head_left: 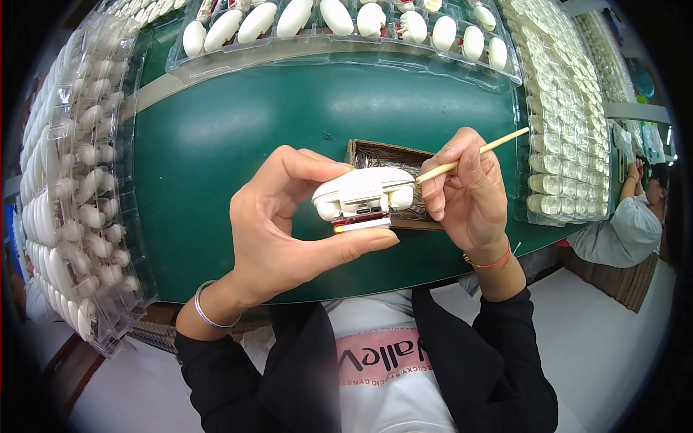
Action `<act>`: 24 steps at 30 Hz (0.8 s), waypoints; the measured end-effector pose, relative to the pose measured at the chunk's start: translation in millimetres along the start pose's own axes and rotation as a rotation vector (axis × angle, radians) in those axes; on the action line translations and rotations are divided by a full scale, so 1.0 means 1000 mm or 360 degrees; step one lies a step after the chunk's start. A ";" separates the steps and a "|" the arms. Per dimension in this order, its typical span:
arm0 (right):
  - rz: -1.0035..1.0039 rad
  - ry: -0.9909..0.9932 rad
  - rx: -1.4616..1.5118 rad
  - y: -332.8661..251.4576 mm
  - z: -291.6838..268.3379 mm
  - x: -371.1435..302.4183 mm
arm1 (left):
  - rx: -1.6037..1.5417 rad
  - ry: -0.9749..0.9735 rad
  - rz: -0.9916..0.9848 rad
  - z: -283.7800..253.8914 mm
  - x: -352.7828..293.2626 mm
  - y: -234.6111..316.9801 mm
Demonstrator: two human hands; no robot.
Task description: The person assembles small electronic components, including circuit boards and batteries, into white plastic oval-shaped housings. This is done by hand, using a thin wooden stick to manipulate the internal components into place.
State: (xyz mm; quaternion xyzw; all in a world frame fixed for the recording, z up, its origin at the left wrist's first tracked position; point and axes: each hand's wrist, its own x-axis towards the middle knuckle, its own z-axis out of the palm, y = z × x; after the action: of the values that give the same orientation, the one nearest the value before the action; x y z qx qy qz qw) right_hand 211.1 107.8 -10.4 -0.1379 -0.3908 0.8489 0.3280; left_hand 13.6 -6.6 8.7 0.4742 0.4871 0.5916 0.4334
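Between the thumb and fingers of my left hand (278,216) is a white rounded plastic device (364,189). Its near side shows an opening with a small port, a red part and a white block underneath. My right hand (465,180) pinches a thin wooden stick (498,142), slanting up to the right. The stick's lower end, with a fine dark tip, meets the device's right edge; whether it presses into the seam I cannot tell. Behind both hands lies an open cardboard box (404,153) with many thin metal pieces in it, partly hidden by the device and my fingers.
The green table (216,130) is flanked by stacked clear trays of white parts (86,180) on the left and stacked clear trays (567,123) on the right. A tray of white devices (289,43) stands at the far side. Another person (628,216) sits at the far right.
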 end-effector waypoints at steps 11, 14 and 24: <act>-0.0341 0.0017 -0.0347 0.004 0.000 -0.002 | 0.0194 0.0007 0.0034 0.000 -0.003 -0.001; -0.0414 0.0026 -0.0403 0.005 0.001 -0.001 | 0.0272 0.0116 0.0189 0.003 -0.002 -0.002; -0.0350 0.0034 -0.0397 0.005 0.000 -0.001 | 0.0508 0.0027 0.0182 0.001 -0.006 0.001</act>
State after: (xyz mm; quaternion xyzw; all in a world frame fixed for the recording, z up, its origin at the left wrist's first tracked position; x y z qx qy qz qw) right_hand 209.8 104.6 -14.2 -0.1430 -0.5023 0.7514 0.4033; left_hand 15.8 -12.0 8.7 0.5589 0.5509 0.5343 0.3140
